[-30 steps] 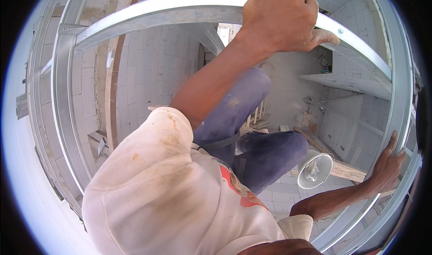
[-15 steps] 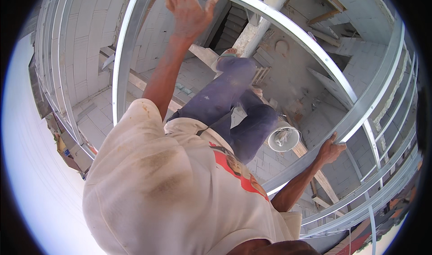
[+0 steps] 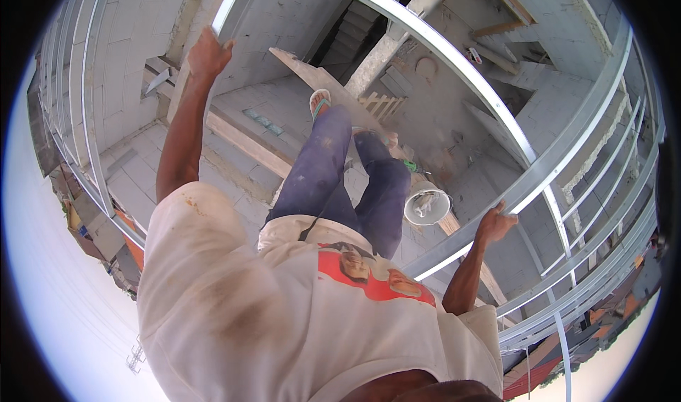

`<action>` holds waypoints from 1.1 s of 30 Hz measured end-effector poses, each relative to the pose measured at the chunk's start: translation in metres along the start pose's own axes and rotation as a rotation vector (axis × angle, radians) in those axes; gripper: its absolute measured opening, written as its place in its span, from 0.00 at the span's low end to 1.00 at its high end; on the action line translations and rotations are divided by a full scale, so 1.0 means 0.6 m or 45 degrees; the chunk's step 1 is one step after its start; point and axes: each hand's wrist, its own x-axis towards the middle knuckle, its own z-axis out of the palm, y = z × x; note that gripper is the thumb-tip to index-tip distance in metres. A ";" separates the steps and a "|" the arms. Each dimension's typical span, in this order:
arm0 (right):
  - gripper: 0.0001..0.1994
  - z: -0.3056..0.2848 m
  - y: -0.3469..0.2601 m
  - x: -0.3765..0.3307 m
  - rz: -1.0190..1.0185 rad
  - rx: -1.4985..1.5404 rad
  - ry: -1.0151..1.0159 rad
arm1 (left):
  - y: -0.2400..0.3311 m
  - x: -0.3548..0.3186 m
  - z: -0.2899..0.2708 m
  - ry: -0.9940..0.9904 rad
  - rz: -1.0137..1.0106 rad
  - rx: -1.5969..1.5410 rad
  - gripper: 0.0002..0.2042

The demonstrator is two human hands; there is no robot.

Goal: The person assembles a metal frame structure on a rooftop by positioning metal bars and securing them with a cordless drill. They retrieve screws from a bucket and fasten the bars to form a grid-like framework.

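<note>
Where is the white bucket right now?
In the head view the white bucket sits far below, right of centre, beside the person's blue trouser legs and just left of the right hand gripping a metal beam.

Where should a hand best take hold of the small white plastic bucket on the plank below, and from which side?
Probably at the round top rim of the small white plastic bucket, coming from above. It stands upright beside the person's feet, its open mouth facing up toward the camera, so the rim is the most exposed part; fingers could hook over it. Whether it has a handle cannot be told.
</note>
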 end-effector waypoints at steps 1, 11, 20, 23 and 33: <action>0.34 0.001 0.000 0.001 -0.005 0.000 -0.001 | 0.004 -0.002 0.005 -0.033 -0.007 -0.028 0.28; 0.40 0.035 -0.017 0.029 0.103 -0.234 0.015 | -0.012 -0.013 -0.005 -0.043 0.016 -0.333 0.25; 0.40 -0.053 -0.725 -0.217 -1.672 0.578 -0.211 | -0.028 -0.014 0.003 0.020 0.044 -0.591 0.21; 0.38 0.001 -0.896 -0.245 -1.789 0.450 -0.288 | -0.023 -0.003 -0.015 -0.021 0.052 -0.672 0.20; 0.25 0.080 -1.036 -0.232 -1.571 -0.071 -0.470 | -0.053 0.001 -0.019 -0.244 0.087 -0.948 0.18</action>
